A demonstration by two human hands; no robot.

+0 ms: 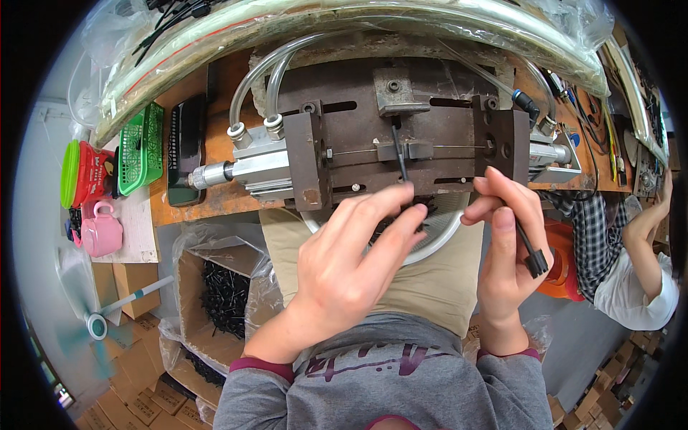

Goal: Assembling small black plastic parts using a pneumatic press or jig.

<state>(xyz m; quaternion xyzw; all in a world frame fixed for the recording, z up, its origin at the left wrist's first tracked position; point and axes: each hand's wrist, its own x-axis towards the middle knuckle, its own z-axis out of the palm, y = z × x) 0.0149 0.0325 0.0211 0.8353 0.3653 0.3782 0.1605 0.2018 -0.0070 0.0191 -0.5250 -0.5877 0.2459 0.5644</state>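
A thin black rod point(400, 154) extends toward me from under the metal block point(393, 93) at the middle of a brown metal fixture point(344, 86). At the rod's near end, the fingers of my left hand point(351, 251) are curled closed around it; the fingertips partly hide the contact. My right hand point(510, 244), to the right, is closed on another black rod point(529, 244), whose wider, notched end hangs past the palm. Under my hands, a round pale bowl point(437, 247) with black pieces rests on my lap, mostly covered by the left hand.
Air cylinders point(265, 168) with clear hoses point(274, 82) flank the fixture. Left on the bench are a black tray point(186, 150) and a green basket point(141, 149). Below stands a lined carton point(204, 287) of black parts beside a fan point(97, 327). Another person point(638, 279) sits at right.
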